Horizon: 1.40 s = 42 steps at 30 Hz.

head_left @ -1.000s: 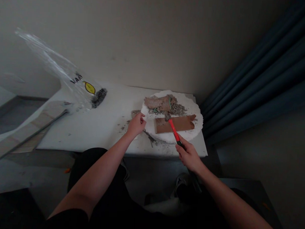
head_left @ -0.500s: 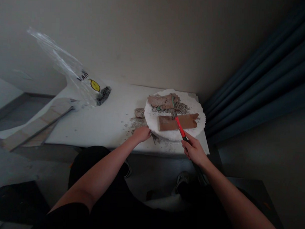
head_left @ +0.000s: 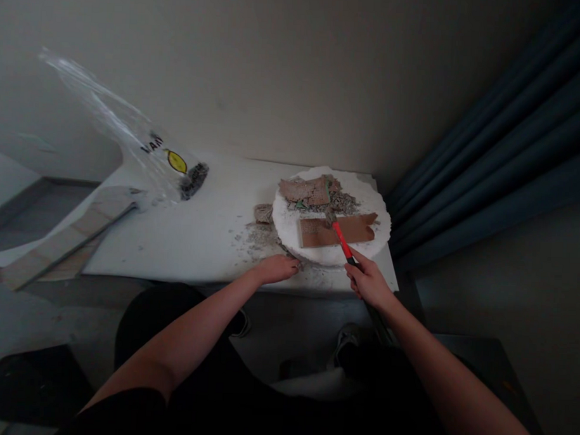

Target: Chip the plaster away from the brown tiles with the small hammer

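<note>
My right hand (head_left: 368, 280) is wrapped round the dark grip of a hammer (head_left: 342, 239) with a red shaft. Its grey head rests on or just over the far edge of a brown flat piece (head_left: 359, 229) with a jagged right end. That piece lies on a scalloped white round slab (head_left: 379, 201). Behind it, a cracked brownish chunk (head_left: 305, 191) sits among grey crumbs (head_left: 345, 202). My left hand (head_left: 277, 268) is at the slab's front left edge, low over the table, fingers curled together; what they pinch, if anything, I cannot make out.
Left of the slab lie a small chunk (head_left: 263, 213) and scattered crumbs on the white table (head_left: 175, 239). A clear plastic bag (head_left: 131, 132) with dark bits stands at the back left. Boards and a dark rod (head_left: 84, 242) lie over the left edge. A blue curtain (head_left: 492, 148) hangs right.
My left hand has moved right and slightly toward me along the slab's front edge. My right hand and the hammer stay almost in place.
</note>
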Available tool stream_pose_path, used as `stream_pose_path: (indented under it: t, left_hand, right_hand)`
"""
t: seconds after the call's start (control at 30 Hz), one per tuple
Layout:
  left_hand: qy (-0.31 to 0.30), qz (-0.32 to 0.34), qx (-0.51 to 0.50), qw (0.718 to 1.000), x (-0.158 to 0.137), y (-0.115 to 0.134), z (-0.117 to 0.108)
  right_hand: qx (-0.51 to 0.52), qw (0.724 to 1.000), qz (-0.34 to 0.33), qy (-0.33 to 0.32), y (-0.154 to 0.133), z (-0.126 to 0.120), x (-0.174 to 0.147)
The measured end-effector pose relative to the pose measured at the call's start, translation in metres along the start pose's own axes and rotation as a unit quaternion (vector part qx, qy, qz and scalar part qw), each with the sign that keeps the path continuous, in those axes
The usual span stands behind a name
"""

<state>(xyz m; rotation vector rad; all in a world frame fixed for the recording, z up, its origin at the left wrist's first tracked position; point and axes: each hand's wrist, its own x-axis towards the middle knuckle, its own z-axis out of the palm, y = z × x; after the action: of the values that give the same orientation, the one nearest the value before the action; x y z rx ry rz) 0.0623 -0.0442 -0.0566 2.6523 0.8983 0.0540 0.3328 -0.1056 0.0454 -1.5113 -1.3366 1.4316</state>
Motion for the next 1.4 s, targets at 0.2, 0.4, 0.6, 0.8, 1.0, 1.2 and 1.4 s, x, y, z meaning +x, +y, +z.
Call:
stream_pose_path:
  t: [0.2,0.4,0.6,0.8,1.0,1.2,1.4]
  left_hand:
    - [0.086,0.044,-0.119,0.988,0.011,0.038,-0.029]
    - [0.317,-0.139,-0.272,0.898,0.054,0.027,-0.065]
    - [0.35,-0.19,-0.331,0.855,0.081,-0.004,-0.066]
    - [0.309,-0.175,-0.305,0.884,0.087,-0.005,-0.058]
    - [0.299,-0.177,-0.27,0.898,0.087,-0.004,-0.056]
    - [0.299,-0.185,-0.253,0.901,0.088,-0.002,-0.056]
    - [0.301,-0.183,-0.248,0.902,0.088,-0.001,-0.057]
  right_hand:
    - [0.002,1.0,-0.006,-0.005,0.002,0.0,0.002]
    - [-0.019,1.0,-0.017,-0.008,0.003,-0.003,0.002]
    - [-0.011,1.0,-0.007,-0.008,0.006,-0.006,0.005]
    - [-0.013,1.0,-0.007,-0.017,0.005,-0.009,0.005]
    - [-0.022,0.999,-0.022,-0.017,0.006,-0.01,0.006]
    - [-0.024,0.999,-0.027,-0.015,0.007,-0.01,0.006]
    - [-0.024,0.999,-0.031,-0.017,0.006,-0.01,0.005]
